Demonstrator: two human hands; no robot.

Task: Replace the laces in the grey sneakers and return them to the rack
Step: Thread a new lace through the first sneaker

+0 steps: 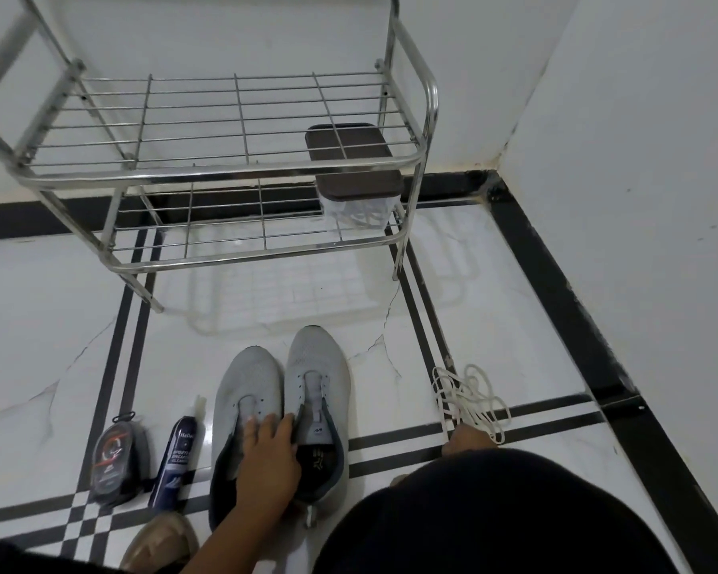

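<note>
Grey sneakers (282, 408) side by side on floor before rack (208, 167), eyelets bare | left hand (266, 453) fingers spread, resting on left shoe | right hand (467, 439) at white laces (469, 397) (grip mostly hidden, cannot tell)

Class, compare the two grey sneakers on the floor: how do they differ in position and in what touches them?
The right sneaker sits further forward, its toe nearer the rack, than the left sneaker. The left hand rests on the left sneaker's opening, with only the thumb reaching the right sneaker. The right sneaker's tongue logo and insole show; the left sneaker's are covered. Both are grey, unlaced, side by side, toes towards the rack.
</note>
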